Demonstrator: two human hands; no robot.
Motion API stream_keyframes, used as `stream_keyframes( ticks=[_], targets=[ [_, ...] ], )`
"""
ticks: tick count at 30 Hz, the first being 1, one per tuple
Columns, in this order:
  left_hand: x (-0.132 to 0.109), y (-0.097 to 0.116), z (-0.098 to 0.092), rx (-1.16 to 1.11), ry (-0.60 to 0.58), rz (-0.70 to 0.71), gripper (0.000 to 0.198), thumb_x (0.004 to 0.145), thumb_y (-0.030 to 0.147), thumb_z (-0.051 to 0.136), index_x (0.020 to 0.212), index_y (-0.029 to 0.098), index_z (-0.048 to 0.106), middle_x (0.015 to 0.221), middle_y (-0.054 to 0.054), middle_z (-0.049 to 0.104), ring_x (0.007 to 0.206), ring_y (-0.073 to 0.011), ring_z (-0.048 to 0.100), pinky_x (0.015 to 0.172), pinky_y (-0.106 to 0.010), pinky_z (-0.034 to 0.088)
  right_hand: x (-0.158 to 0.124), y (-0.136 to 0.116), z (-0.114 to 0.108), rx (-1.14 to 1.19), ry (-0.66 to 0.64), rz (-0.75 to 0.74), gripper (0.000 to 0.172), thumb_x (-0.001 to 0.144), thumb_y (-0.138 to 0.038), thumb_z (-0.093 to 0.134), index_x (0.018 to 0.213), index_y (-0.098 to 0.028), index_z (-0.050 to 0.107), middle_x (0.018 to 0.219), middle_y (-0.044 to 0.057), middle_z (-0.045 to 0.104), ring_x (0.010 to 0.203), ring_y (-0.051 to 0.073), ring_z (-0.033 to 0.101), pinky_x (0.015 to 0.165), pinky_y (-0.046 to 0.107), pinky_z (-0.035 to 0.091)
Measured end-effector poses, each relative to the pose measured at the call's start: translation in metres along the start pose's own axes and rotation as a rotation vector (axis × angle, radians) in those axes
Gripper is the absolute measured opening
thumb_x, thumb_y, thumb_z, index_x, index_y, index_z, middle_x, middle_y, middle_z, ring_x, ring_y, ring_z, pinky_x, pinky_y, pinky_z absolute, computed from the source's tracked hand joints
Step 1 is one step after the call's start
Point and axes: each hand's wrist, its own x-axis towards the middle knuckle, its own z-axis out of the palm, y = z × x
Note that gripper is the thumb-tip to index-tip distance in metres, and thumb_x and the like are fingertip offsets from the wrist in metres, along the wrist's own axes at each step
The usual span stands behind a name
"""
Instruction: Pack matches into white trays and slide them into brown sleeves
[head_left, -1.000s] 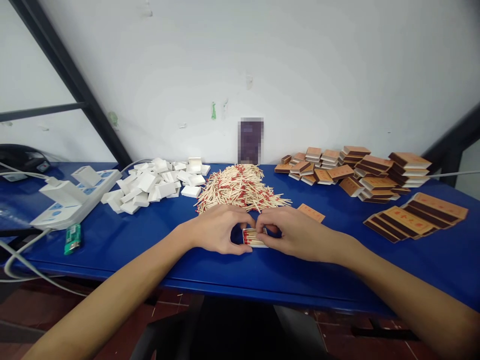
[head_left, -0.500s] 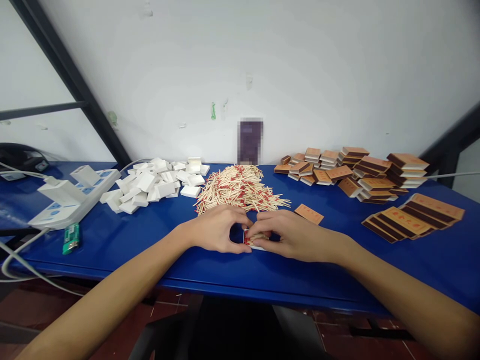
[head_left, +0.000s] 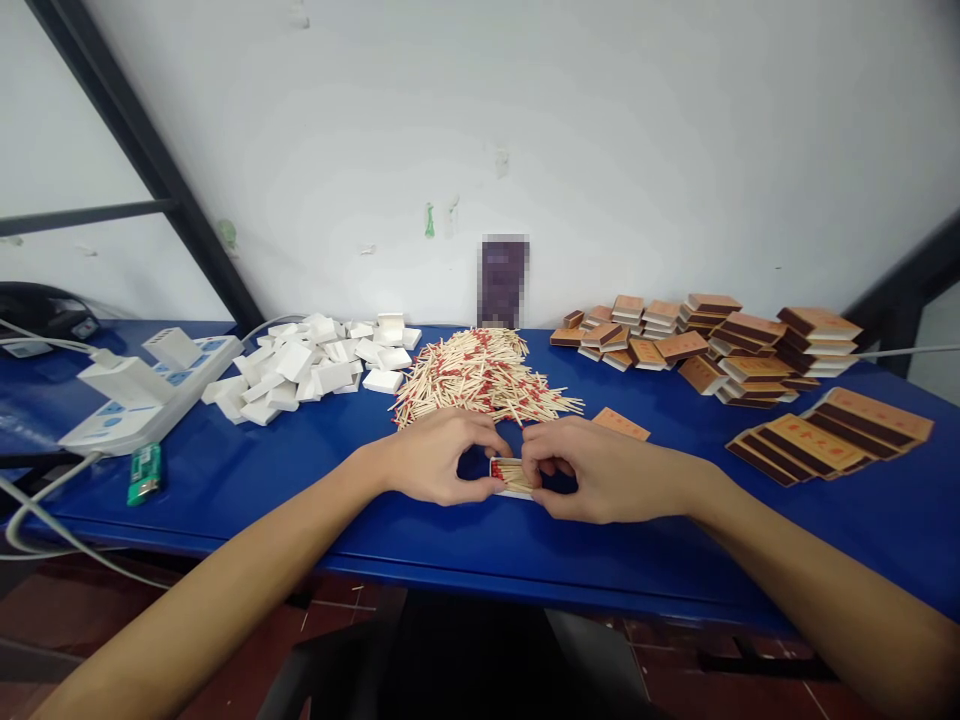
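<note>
One tray [head_left: 514, 493] (matches [head_left: 514, 475] inside) lies between left hand [head_left: 441, 458] and right hand [head_left: 596, 470]

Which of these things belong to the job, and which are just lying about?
In the job, it seems:
white tray of matches, between the left hand and right hand
loose match heap
piled white trays
orange matchbox covers

Just lying about, apparently:
power strip
green object
black object, far left

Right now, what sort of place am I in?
Probably a small indoor workshop or workbench, judging by the heap of loose matches, the pile of small white trays and the stacks of matchboxes.
</note>
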Motion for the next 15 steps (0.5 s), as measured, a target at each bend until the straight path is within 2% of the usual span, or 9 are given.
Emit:
stream_keyframes(
  ticks=[5,15],
  targets=[
    [0.0005,0.0004,0.0002,0.002,-0.001,0.000,0.025,0.088,0.031,0.059,0.109,0.019,0.068,0.095,-0.004,0.065,0.084,-0.0167,0.060,0.077,-0.028,0.046,0.0009,-0.0006,-0.0002,0.007,0.004,-0.001,0.007,0.081,-0.021,0.060,0.074,-0.020,0.059,0.076,-0.001,0.058,0.069,0.012,0.052,0.067,0.026,0.040],
    [0.0034,0.0025,0.0003,0.008,-0.005,-0.008,0.022,0.093,0.028,0.053,0.104,0.018,0.069,0.094,-0.005,0.065,0.084,-0.0168,0.060,0.078,-0.028,0.045,0.0014,-0.0033,-0.0032,-0.033,0.058,-0.010,0.013,0.078,-0.017,0.057,0.067,-0.020,0.049,0.067,-0.003,0.055,0.061,0.011,0.047,0.059,0.026,0.035]
  ],
)
